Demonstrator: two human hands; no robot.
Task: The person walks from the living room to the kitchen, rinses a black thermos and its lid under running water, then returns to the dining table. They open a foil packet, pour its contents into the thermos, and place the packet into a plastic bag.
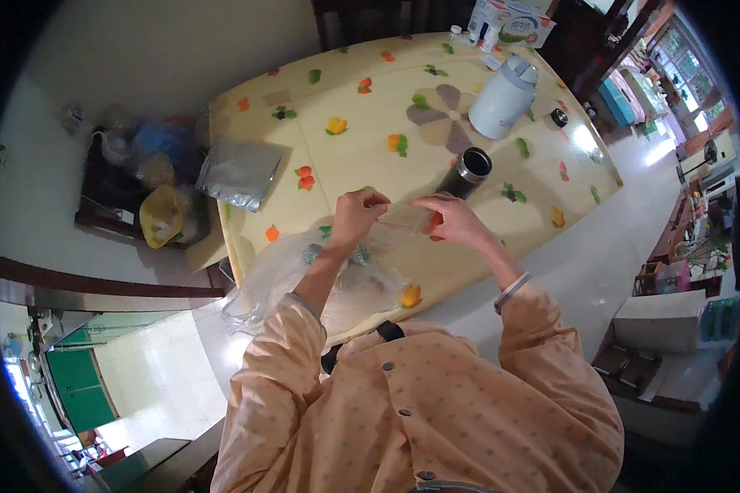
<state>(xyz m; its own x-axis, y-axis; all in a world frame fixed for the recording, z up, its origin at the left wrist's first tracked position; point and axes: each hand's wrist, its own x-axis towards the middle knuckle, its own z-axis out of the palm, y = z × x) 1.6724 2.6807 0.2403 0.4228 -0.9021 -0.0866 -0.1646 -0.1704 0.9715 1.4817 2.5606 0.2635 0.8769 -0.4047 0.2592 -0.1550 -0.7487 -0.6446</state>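
Between my two hands a small clear plastic bag [400,217] is stretched over the table. My left hand [356,217] pinches its left end with thumb and fingertips. The right end is in the closed fingers of my right hand [459,222]. Just beyond my right hand stands a black vacuum cup [466,172] with a steel rim and no lid on it. Under and beside my left forearm lies a large, crumpled clear plastic bag [263,275] with greenish things in it; what they are I cannot tell.
A pale grey-blue thermos jug [504,99] stands beyond the cup, with a black lid [559,117] to its right. A silver foil pouch [240,172] lies at the table's left edge. Small bottles [489,37] and a carton [514,23] stand at the far corner.
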